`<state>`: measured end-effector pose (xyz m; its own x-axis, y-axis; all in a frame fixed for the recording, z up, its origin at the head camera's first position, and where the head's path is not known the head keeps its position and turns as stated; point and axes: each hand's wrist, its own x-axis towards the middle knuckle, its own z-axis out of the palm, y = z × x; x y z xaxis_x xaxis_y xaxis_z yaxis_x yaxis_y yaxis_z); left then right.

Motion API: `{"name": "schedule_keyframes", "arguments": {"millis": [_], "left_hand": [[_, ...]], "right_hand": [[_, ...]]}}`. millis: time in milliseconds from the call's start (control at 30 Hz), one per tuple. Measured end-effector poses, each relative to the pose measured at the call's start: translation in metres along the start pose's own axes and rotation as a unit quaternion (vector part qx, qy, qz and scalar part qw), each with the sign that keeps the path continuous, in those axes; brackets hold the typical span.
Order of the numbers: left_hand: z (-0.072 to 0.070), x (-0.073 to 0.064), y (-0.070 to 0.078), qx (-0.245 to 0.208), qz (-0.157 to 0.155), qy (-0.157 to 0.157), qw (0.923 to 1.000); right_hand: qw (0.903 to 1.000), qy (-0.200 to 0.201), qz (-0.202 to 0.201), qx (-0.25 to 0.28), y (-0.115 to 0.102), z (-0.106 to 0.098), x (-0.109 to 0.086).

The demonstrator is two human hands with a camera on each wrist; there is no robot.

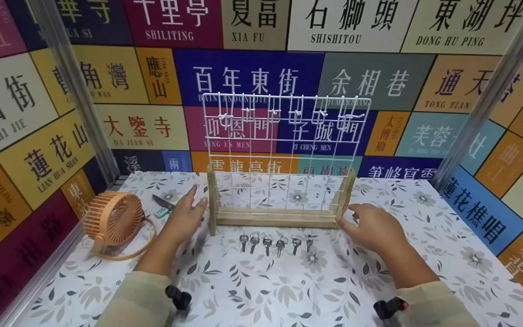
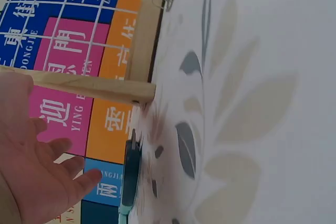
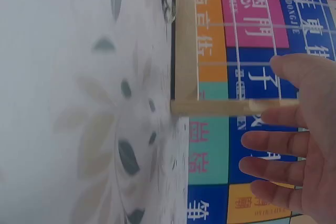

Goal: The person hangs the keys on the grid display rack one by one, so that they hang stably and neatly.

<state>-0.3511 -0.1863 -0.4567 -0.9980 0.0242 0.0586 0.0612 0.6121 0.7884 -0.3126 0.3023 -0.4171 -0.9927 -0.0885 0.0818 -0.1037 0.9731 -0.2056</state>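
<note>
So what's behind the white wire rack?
Through the rack, lettered wall panels and flowered tablecloth show. Its wires hide thin strips, and whatever is directly behind the wooden base can't be seen.

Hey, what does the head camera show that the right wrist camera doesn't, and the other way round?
Only the head view: the orange fan, the knife and the left hand.
Only the right wrist view: the right hand from its palm side, four fingers apart.
Both: the right hand itself, the wire rack, the patterned tabletop, the sign-covered wall and keys, partly cut off in the wrist view.
</note>
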Motion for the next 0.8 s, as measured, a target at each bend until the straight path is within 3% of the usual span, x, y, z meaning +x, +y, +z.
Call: {"name": "schedule_keyframes", "arguments": {"millis": [133, 300, 533, 800], "left_hand": [[0.006, -0.003, 0.003, -0.111, -0.020, -0.018, 0.9935], [0.017, -0.003, 0.009, -0.216, -0.076, -0.024, 0.9732], [0.029, 0.004, 0.014, -0.270, -0.121, -0.031, 0.9547], [0.032, 0.002, 0.013, -0.278, -0.178, -0.059, 0.9422]], "right_hand": [[0.9992, 0.006, 0.017, 0.035, -0.014, 0.002, -0.002], [0.9949, -0.009, 0.010, 0.100, -0.033, 0.006, 0.001], [0.9827, -0.048, -0.002, 0.179, -0.055, 0.015, 0.016], [0.9721, -0.069, -0.018, 0.223, -0.058, 0.047, 0.027]]}}
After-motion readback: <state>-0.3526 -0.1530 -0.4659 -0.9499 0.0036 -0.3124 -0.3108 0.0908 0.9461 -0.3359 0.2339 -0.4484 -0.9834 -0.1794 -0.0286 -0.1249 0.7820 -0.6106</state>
